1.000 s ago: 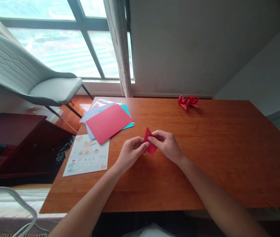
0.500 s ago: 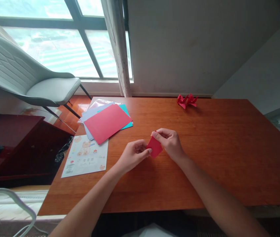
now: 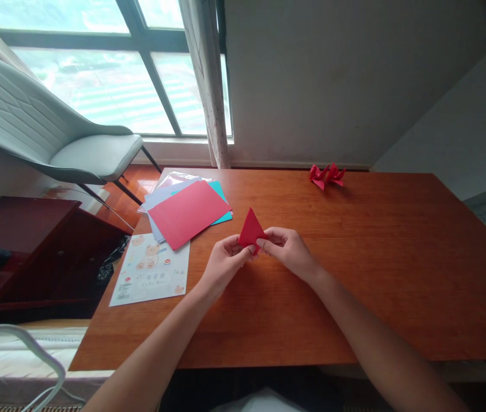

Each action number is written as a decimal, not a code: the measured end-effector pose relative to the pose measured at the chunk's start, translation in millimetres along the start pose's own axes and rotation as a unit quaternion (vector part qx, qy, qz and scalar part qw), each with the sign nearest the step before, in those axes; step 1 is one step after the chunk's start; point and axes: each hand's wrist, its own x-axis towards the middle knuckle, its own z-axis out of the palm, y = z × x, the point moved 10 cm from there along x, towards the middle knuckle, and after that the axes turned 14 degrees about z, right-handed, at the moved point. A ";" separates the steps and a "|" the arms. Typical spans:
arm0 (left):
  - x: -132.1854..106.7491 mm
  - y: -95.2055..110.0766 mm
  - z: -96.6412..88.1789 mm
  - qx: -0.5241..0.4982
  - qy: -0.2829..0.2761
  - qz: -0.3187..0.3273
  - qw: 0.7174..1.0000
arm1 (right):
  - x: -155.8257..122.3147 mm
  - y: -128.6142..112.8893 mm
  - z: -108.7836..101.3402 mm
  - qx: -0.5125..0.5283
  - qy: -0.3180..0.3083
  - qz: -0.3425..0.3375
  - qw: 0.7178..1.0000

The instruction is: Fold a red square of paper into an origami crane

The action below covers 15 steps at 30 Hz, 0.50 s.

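A small piece of folded red paper [image 3: 251,229] is held between my two hands above the middle of the table, its pointed tip facing away from me. My left hand [image 3: 228,260] pinches its lower left side, thumb in front and fingers behind. From the other side, my right hand [image 3: 288,249] grips the lower right edge between thumb and fingers. Both thumbs nearly meet at the paper's lower part. The fingers behind the paper are partly hidden.
Sheets of red paper [image 3: 189,214], lilac and teal paper lie at the table's [image 3: 375,274] left, beside a white bear-printed sheet [image 3: 151,269]. Red folded paper figures [image 3: 327,175] stand near the far edge. A grey chair [image 3: 97,154] is beyond the left corner.
The folded red paper has turned so that a point faces away from me, and it has shifted slightly left. My right hand has moved from its top edge to its lower right side.
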 end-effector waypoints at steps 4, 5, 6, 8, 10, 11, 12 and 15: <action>-0.4 0.6 -6.8 0.003 0.025 0.009 1.000 | -1.3 4.2 5.1 -0.059 -0.009 0.008 0.998; -0.7 -0.3 -8.0 0.005 0.028 0.011 1.000 | -2.1 3.5 4.3 -0.077 -0.001 0.006 0.997; -1.0 -1.4 -8.4 0.008 0.026 0.011 1.000 | -3.1 1.5 3.0 -0.095 0.008 0.001 0.995; -1.3 -3.7 -5.9 0.012 0.009 0.007 1.000 | -5.7 -4.6 -0.3 -0.124 0.031 -0.017 0.992; -1.1 -4.3 -0.8 0.010 -0.015 0.003 1.000 | -8.1 -10.9 -2.5 -0.143 0.051 -0.034 0.988; -0.9 -3.6 1.7 0.008 -0.025 0.004 1.000 | -9.1 -13.3 -3.6 -0.146 0.060 -0.041 0.987; -0.6 -2.4 4.0 0.004 -0.032 0.005 0.999 | -10.0 -15.2 -4.9 -0.147 0.072 -0.047 0.985; 0.1 1.4 6.5 -0.005 -0.035 0.012 0.999 | -13.3 -20.1 -10.2 -0.142 0.113 -0.070 0.981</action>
